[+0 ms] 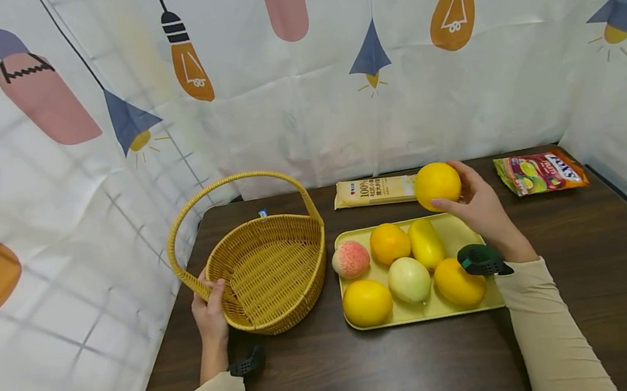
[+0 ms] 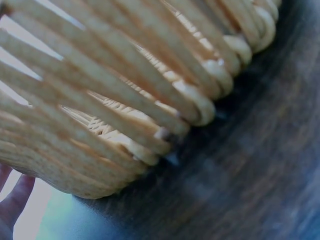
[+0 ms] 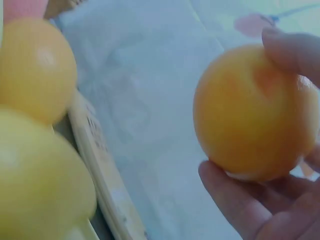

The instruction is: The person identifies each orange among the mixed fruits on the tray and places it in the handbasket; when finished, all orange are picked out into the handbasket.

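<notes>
My right hand (image 1: 480, 205) grips a round orange fruit (image 1: 437, 186), held up over the back right of the yellow tray (image 1: 321, 335). In the right wrist view, thumb and fingers curl round this orange (image 3: 255, 112). At the left, my left hand (image 1: 209, 310) holds the rim and handle base of a wicker basket (image 1: 276, 274) with a tall arched handle. Nothing lies inside the basket. Its woven side (image 2: 125, 75) fills much of the left wrist view, with fingers (image 2: 17, 200) at the edge.
On the tray lie a peach (image 1: 350, 259), a pale green round fruit (image 1: 410, 280), a long yellow fruit (image 1: 426, 243) and several orange-yellow fruits (image 1: 367, 303). Behind stands a noodle packet (image 1: 373, 191). A colourful candy bag (image 1: 542, 173) lies at the back right. A patterned curtain (image 1: 291, 118) borders the table.
</notes>
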The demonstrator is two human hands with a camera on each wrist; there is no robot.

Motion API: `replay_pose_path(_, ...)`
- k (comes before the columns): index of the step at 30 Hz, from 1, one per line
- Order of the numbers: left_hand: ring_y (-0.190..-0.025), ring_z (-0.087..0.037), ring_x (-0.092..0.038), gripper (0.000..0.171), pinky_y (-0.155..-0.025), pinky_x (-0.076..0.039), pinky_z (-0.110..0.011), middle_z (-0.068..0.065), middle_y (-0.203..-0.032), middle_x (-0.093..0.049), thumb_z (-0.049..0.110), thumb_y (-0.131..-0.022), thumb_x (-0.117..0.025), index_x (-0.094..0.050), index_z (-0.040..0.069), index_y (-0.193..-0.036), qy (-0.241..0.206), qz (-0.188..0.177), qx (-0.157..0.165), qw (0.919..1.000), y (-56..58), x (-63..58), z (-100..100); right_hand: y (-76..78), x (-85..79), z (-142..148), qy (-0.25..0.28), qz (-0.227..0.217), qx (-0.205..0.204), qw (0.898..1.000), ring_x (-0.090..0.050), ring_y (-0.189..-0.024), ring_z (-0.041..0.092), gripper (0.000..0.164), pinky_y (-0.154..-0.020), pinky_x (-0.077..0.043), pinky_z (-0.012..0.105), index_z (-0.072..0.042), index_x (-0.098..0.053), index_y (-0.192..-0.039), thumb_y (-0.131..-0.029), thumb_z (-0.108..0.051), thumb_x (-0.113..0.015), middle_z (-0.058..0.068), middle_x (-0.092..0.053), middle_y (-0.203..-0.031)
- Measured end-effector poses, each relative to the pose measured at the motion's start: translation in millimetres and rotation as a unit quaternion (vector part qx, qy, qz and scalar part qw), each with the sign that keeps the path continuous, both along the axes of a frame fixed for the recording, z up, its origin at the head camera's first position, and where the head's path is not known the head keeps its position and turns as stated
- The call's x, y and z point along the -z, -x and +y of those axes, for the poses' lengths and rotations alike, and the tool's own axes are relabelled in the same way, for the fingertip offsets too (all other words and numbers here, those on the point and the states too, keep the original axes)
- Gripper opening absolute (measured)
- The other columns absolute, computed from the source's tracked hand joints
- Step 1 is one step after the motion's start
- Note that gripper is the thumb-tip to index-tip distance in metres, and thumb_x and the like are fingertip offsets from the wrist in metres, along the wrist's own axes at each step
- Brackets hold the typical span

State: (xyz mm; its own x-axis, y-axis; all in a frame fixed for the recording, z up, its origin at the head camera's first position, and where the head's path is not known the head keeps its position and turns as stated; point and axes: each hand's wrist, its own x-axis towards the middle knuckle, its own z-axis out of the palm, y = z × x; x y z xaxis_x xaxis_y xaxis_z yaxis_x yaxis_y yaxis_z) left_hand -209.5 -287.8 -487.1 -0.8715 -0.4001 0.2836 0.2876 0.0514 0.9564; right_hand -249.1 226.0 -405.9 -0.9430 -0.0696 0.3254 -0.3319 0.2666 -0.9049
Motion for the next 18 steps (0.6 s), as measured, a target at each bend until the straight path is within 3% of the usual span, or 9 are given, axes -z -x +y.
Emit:
replay_pose_path(6,-0.126,-0.028,-0.048,0.020,-0.087,-0.046,-0.020,-0.020,-0.147,-0.044,0.006,-0.098,-0.052,-0.042,-0.009,-0.090,-0.001,-0.001,-0.003,1.0000,0.1,0.2,0.5,-3.9,-6.5,-24.1,-0.039,-0.001,-0.027,0.999,-0.052,-0.111,0.027,0.082,-0.080,-0.050,0.018,-0.018,-0.020,-0.155,-0.090,-0.018,-0.071,0.019,-0.035,-0.145)
replay_pose_path(12,-0.124,-0.028,-0.048,0.021,-0.084,-0.046,-0.019,-0.021,-0.146,-0.044,0.005,-0.098,-0.052,-0.041,-0.011,-0.089,-0.002,0.006,-0.007,1.0000,-0.7,1.3,0.9,-10.4,-12.4,-49.5,-0.063,-0.013,-0.042,0.997,-0.053,-0.109,0.035,0.081,-0.082,-0.053,0.044,-0.022,-0.027,-0.153,-0.087,-0.023,-0.074,0.016,-0.036,-0.143)
replay_pose_path(15,-0.113,-0.027,-0.053,0.023,-0.079,-0.046,-0.020,-0.022,-0.143,-0.047,0.007,-0.098,-0.053,-0.043,-0.013,-0.097,0.001,0.006,-0.011,0.9999,-0.5,0.9,1.5,-14.5,-13.5,-66.2,-0.060,-0.018,-0.052,0.997,-0.054,-0.110,0.034,0.082,-0.083,-0.052,0.049,-0.022,-0.028,-0.152,-0.085,-0.024,-0.076,0.014,-0.038,-0.143)
replay_pose_path(18,-0.096,-0.022,-0.056,0.020,-0.071,-0.046,-0.021,-0.022,-0.139,-0.049,0.009,-0.098,-0.054,-0.047,-0.010,-0.102,0.004,-0.001,-0.015,0.9999,0.5,0.9,0.7,-18.4,-10.4,-83.8,-0.055,-0.021,-0.063,0.996,-0.053,-0.112,0.032,0.086,-0.083,-0.052,0.048,-0.023,-0.027,-0.153,-0.083,-0.026,-0.078,0.012,-0.039,-0.143)
